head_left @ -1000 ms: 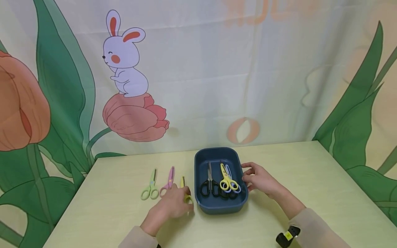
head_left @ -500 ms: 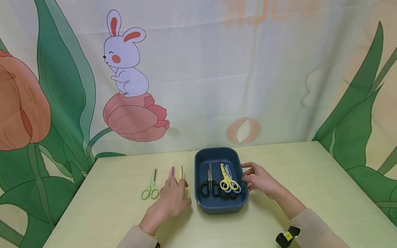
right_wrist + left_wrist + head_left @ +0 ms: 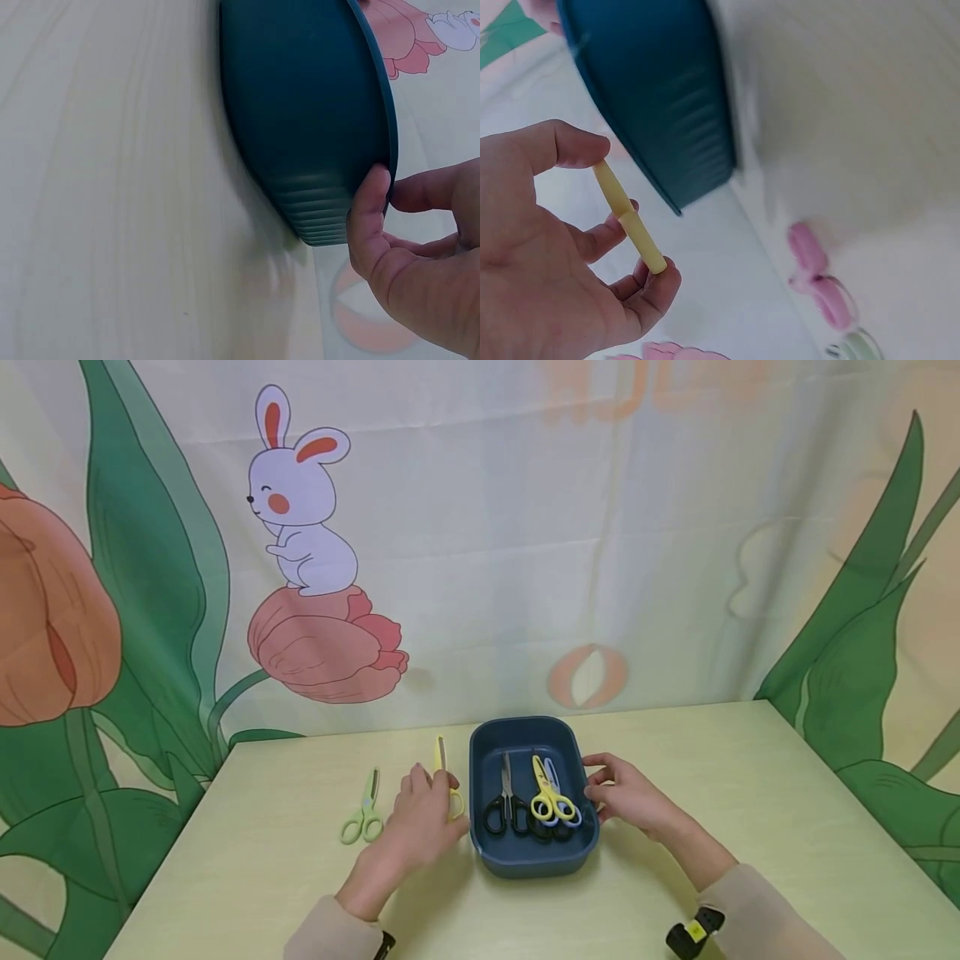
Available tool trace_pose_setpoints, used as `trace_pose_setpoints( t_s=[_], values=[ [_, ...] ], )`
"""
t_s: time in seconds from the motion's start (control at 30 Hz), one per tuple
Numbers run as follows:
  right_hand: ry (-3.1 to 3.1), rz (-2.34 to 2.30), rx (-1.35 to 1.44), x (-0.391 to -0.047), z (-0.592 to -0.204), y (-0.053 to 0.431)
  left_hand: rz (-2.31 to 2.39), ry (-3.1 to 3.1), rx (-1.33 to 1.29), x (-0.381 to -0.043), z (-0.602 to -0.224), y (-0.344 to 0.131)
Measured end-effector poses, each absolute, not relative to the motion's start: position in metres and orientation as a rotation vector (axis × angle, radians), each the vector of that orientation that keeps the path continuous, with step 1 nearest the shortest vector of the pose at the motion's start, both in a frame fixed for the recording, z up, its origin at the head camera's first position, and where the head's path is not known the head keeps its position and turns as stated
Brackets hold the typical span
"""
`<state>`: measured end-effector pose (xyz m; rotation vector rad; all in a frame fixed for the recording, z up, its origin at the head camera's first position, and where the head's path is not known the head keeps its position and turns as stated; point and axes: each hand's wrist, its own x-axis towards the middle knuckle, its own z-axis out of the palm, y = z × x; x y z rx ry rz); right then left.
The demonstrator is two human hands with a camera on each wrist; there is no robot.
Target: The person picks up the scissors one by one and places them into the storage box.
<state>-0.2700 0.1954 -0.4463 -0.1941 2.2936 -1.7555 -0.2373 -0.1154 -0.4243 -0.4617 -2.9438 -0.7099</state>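
Observation:
My left hand [image 3: 416, 818] grips a pair of yellow scissors [image 3: 630, 221] by the handle loops, between thumb and fingers. In the left wrist view they are raised off the table, just left of the dark blue bin [image 3: 536, 867]. My right hand [image 3: 630, 793] pinches the bin's right rim, thumb on the outer wall in the right wrist view. Inside the bin lie black-handled scissors [image 3: 497, 816], a second yellow pair [image 3: 545, 783] and a lilac pair [image 3: 576, 817]. Pink scissors [image 3: 810, 255] lie on the table, mostly hidden behind my left hand in the head view.
Green scissors [image 3: 363, 822] lie on the pale table [image 3: 247, 852], left of my left hand. Behind the table's back edge hangs a printed cloth [image 3: 480, 552] with a rabbit and tulips.
My left hand has taken hold of the yellow scissors and moved them up and away from the table, beside the bin. The right hand and bin have stayed still.

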Motion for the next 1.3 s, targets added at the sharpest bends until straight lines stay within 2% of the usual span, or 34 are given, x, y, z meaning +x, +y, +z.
trace_pose_setpoints(
  t_s=[0.5, 0.9, 1.3],
  values=[
    [2.298, -1.744, -0.205, -0.268, -0.444, 0.193, -0.789, -2.992, -0.627, -0.226, -0.396, -0.077],
    [2.302, -1.746, -0.202, -0.271, -0.446, 0.194, -0.762, -3.080, -0.732, -0.235, -0.401, -0.052],
    [2.302, -1.741, -0.202, -0.271, -0.449, 0.195, -0.496, -3.231, -0.687, -0.249, -0.411, -0.034]
  ],
)
